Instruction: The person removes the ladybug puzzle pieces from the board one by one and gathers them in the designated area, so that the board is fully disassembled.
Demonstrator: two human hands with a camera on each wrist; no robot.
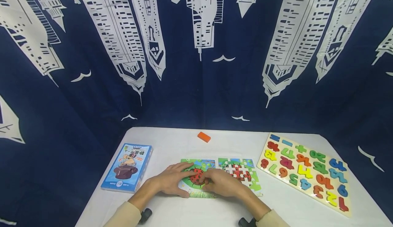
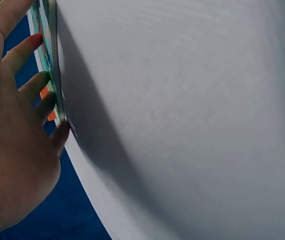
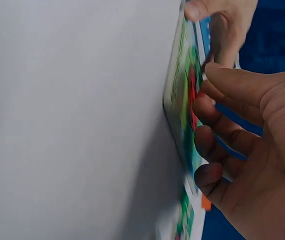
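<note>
A ladybug jigsaw puzzle [image 1: 196, 175] lies in front of me, bordered by green leaf and grass. My left hand [image 1: 172, 179] rests along its left side, fingers stretched over the picture and thumb at the near edge. Over the puzzle's right part is my right hand [image 1: 225, 182], fingers bent, with thumb and fingertips at the ladybug. In the right wrist view those right-hand fingers [image 3: 207, 137] curl beside the picture surface; whether a piece sits between them cannot be seen. A second ladybug puzzle [image 1: 255, 174], with white gaps among its pieces, lies beside it, partly covered by my right hand.
A blue game box [image 1: 126, 167] lies at the left of the white table [image 1: 172, 140]. An orange block [image 1: 204, 137] is near the far edge. On the right, a wooden board [image 1: 304, 172] carries several colourful numbers. A dark blue cloth [image 1: 202, 94] hangs behind.
</note>
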